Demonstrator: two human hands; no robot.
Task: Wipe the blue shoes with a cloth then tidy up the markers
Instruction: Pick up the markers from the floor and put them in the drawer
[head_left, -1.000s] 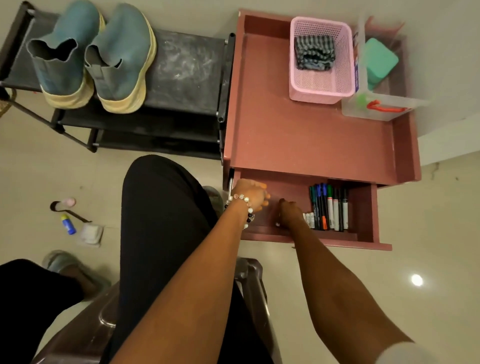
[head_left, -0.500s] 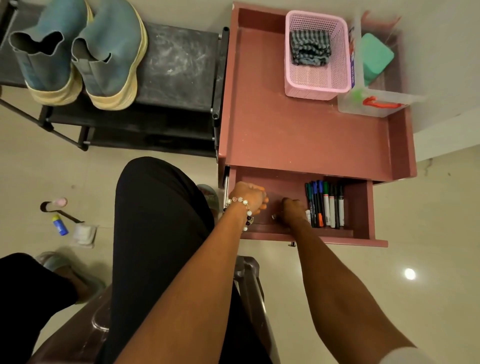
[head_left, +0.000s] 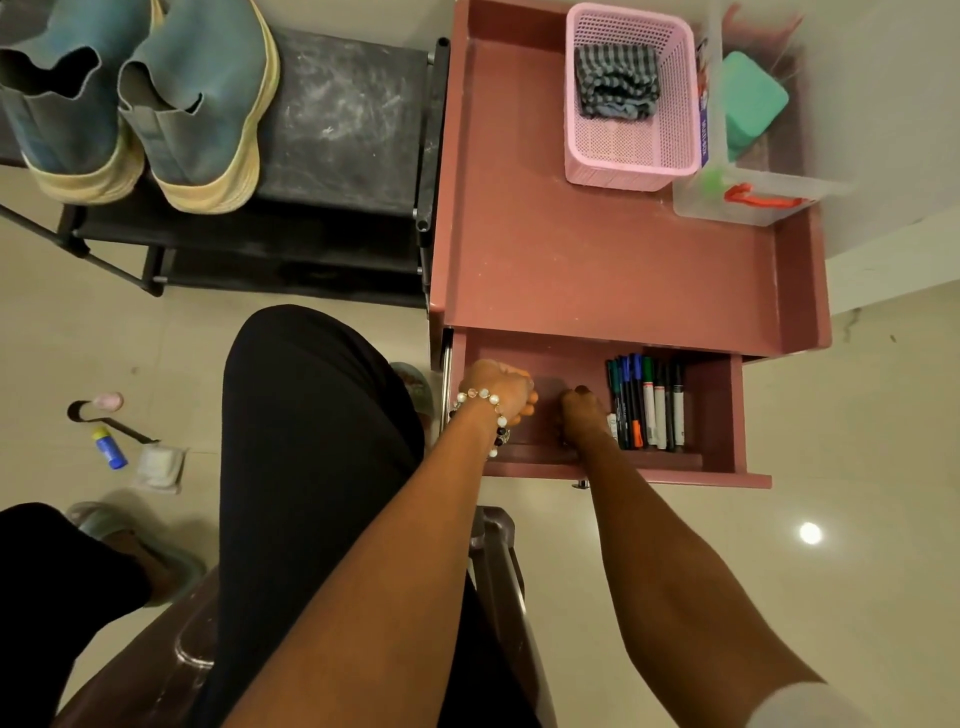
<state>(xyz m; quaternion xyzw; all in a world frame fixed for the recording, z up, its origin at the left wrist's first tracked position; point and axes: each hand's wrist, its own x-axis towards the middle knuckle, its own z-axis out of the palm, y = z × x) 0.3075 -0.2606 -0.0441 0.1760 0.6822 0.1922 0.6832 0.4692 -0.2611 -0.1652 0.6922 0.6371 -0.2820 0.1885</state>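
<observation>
Drawer (head_left: 717, 415): markers (head_left: 647, 405), hands maybe empty.

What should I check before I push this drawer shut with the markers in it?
1. Markers lie side by side inside the drawer: ok.
2. No marker sticks above the drawer's front edge: cannot tell.
3. Left hand out of the drawer: not ok, it is inside near the left wall.
4. Right hand out of the drawer: not ok, it rests beside the markers.
5. Cloth put away in the pink basket: ok.
6. Blue shoes back on the black rack: ok.
</observation>
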